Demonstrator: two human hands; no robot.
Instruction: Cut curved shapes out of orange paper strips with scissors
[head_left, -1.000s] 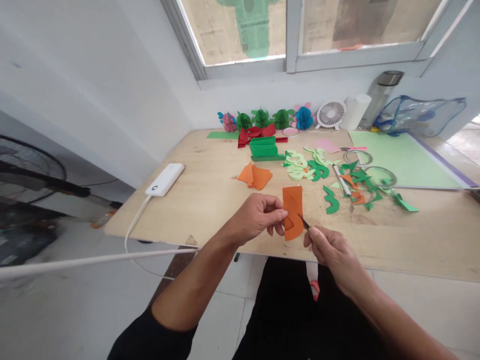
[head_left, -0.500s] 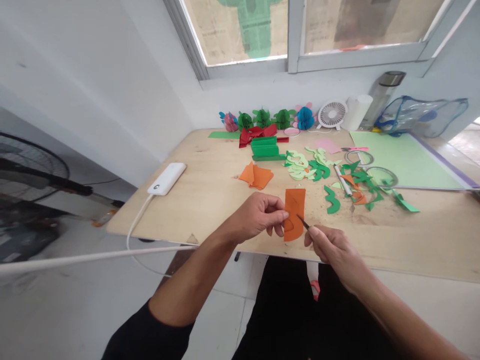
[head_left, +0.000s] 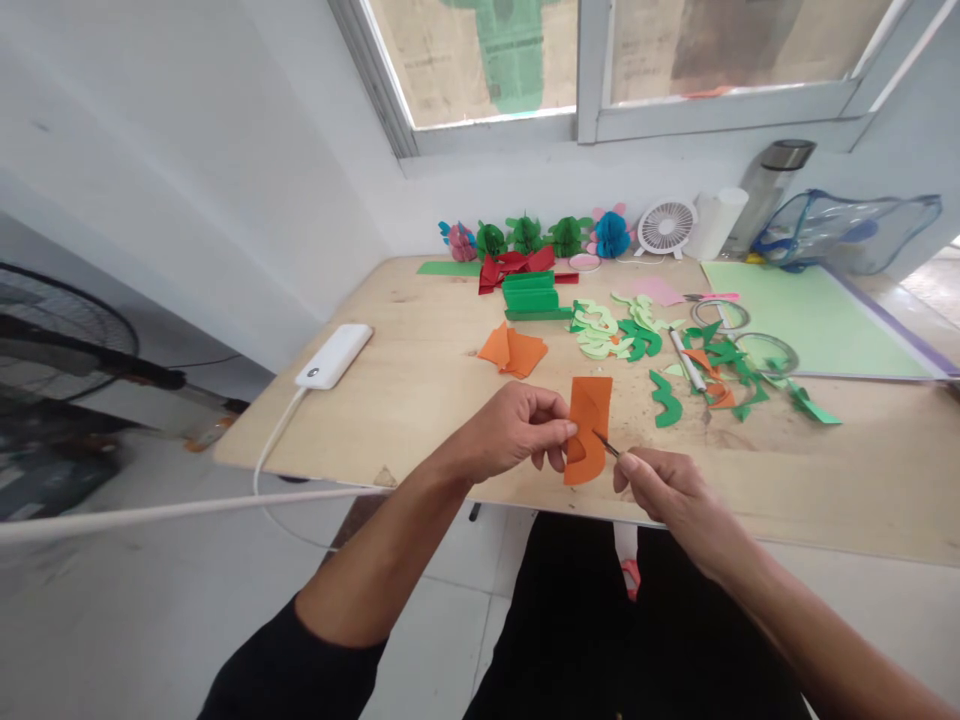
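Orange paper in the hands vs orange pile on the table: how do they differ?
The held paper is pinched by the left hand; the pile lies on the table, untouched. The held paper has a rounded lower right corner; the pile shows overlapping pieces with mostly straight edges. Both are orange.

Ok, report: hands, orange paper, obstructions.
Left hand pinching orange paper. Right hand gripping slim tool, tip at paper. Nearby green cutout clear of paper.

Pointed tool (head_left: 607, 444): handle hidden in my right hand (head_left: 660, 484).
My left hand (head_left: 521, 428) covers some orange paper (head_left: 592, 402); black fan (head_left: 67, 325) cropped.
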